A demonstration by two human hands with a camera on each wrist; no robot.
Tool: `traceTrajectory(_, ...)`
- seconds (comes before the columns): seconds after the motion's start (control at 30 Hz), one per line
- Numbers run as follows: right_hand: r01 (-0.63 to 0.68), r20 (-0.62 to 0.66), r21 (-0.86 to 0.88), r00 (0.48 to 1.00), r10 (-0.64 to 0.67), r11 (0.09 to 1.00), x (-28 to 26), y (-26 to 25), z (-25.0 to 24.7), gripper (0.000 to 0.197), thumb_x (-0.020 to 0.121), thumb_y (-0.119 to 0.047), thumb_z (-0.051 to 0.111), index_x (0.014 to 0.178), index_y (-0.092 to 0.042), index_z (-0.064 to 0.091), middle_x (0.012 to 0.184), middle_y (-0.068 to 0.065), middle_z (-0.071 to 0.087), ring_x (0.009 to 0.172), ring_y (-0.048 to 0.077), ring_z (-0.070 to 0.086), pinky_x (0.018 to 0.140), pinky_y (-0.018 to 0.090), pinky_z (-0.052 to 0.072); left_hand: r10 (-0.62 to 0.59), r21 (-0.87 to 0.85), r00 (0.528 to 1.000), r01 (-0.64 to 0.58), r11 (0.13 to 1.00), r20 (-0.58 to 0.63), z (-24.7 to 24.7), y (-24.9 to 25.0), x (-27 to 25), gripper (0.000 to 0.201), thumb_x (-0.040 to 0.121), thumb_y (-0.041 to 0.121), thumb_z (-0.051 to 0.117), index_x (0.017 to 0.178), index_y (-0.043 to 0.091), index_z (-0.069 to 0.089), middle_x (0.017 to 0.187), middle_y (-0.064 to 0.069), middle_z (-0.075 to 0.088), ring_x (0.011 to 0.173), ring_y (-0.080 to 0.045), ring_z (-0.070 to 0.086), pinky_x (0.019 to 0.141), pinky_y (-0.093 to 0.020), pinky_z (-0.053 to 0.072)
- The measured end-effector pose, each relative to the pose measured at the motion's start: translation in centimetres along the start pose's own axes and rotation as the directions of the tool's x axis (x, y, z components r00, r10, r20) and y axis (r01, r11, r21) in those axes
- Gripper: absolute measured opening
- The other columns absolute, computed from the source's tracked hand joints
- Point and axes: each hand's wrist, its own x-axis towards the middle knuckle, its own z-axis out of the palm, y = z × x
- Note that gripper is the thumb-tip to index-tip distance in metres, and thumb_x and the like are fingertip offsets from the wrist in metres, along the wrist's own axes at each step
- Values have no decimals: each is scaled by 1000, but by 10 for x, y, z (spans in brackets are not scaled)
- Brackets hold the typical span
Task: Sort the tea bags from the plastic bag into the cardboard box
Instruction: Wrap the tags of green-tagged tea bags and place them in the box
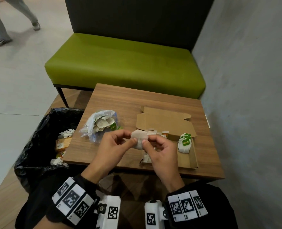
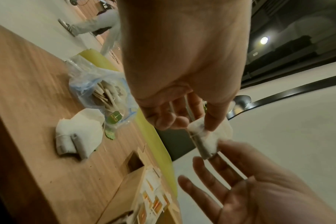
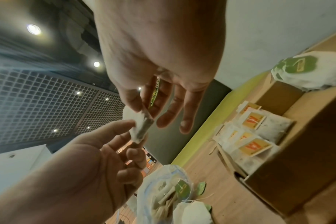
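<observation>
Both hands pinch one white tea bag (image 1: 139, 140) above the table, in front of the box. My left hand (image 1: 131, 137) holds its left edge between thumb and forefinger, and my right hand (image 1: 147, 140) pinches the right edge. The same tea bag (image 2: 203, 136) (image 3: 142, 127) shows edge-on in both wrist views. The clear plastic bag (image 1: 100, 124) of tea bags lies on the table to the left. The open cardboard box (image 1: 170, 123) holds green-tagged bags (image 1: 184, 142) and orange-tagged bags (image 3: 253, 136). A loose tea bag (image 2: 79, 136) lies beside the plastic bag.
A bin lined with a black bag (image 1: 38, 138) stands against the table's left edge. A green bench (image 1: 125, 63) sits behind the wooden table (image 1: 120, 100), and a grey wall runs along the right. A person's legs (image 1: 13, 22) cross the floor at far left.
</observation>
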Motion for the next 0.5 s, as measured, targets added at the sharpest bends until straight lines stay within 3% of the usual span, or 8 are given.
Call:
traceTrajectory(0.13, 32, -133, -88, 990, -44, 996, -5, 3, 5, 19, 88, -12, 73, 90, -31, 72, 82, -7, 74, 77, 8, 71, 65, 22, 57, 14, 89, 986, 0, 996, -163, 10, -13, 0, 8, 85, 21, 75, 92, 25, 71, 75, -3, 63, 56, -11, 50, 53, -28, 43)
traceTrajectory(0.27, 57, -230, -273, 965, -123, 960, -11, 7, 12, 7, 88, -31, 69, 95, -30, 73, 79, -14, 71, 73, 6, 68, 61, 32, 59, -16, 59, 977, 29, 998, -212, 21, -19, -6, 18, 84, 25, 76, 95, 21, 63, 82, -1, 66, 63, -22, 61, 54, -36, 53)
traceTrajectory(0.3, 72, -235, -332, 959, -157, 940, -12, 8, 13, 14, 88, -39, 64, 94, -30, 73, 79, -15, 70, 73, 6, 66, 61, 34, 58, -29, 27, 981, 34, 999, -193, 24, -18, -8, 18, 84, 25, 76, 96, 20, 63, 84, 0, 67, 68, -26, 64, 55, -36, 55)
traceTrajectory(0.4, 138, -157, -535, 953, -258, 834, -14, 11, 14, 29, 90, -47, 54, 95, -26, 74, 86, -15, 67, 80, 6, 60, 63, 30, 52, -56, -77, 993, 48, 996, -105, 30, -15, -12, 12, 87, 21, 72, 96, 15, 68, 89, -4, 72, 83, -28, 69, 63, -32, 58)
traceTrajectory(0.5, 153, -74, -599, 967, -244, 786, -16, 13, 13, 32, 91, -50, 53, 102, -29, 74, 95, -14, 59, 92, 7, 52, 69, 24, 47, -75, -134, 992, 62, 989, -100, 28, -17, -14, 12, 90, 17, 67, 99, 10, 70, 91, -10, 73, 85, -23, 70, 70, -29, 58)
